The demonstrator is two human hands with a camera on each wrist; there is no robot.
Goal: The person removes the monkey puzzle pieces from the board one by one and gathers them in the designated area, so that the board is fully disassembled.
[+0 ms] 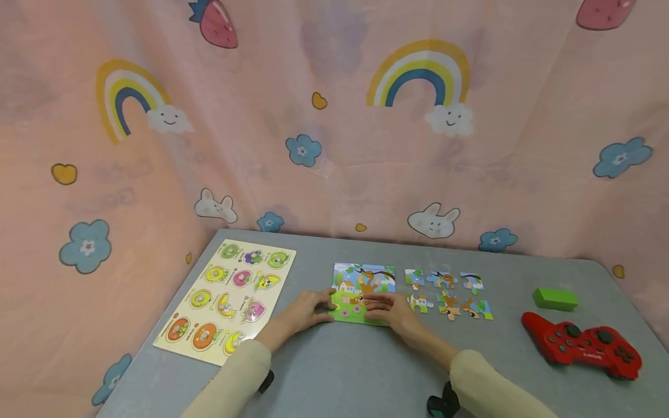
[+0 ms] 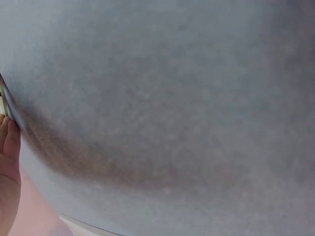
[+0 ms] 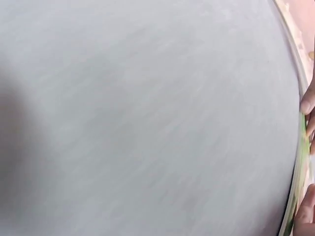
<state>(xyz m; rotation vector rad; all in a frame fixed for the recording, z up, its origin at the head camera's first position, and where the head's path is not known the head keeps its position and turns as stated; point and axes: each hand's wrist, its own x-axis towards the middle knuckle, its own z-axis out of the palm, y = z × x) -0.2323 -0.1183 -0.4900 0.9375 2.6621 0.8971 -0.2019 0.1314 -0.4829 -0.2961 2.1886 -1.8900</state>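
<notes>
A small jigsaw puzzle board with a picture of a house, an animal and green grass lies on the grey table. My left hand touches its left edge with thumb and fingertips; part of that hand shows at the border of the left wrist view. Over the board's right half, my right hand rests with fairly straight fingers on the picture. Whether a piece lies under those fingers is hidden. Several loose jigsaw pieces lie in two rows just right of the board. At the right wrist view's border, fingertips touch the board's edge.
A cream fruit puzzle board lies on the left, partly behind the left sleeve. Toward the right are a green block and a red game controller. A pink patterned curtain hangs behind the table.
</notes>
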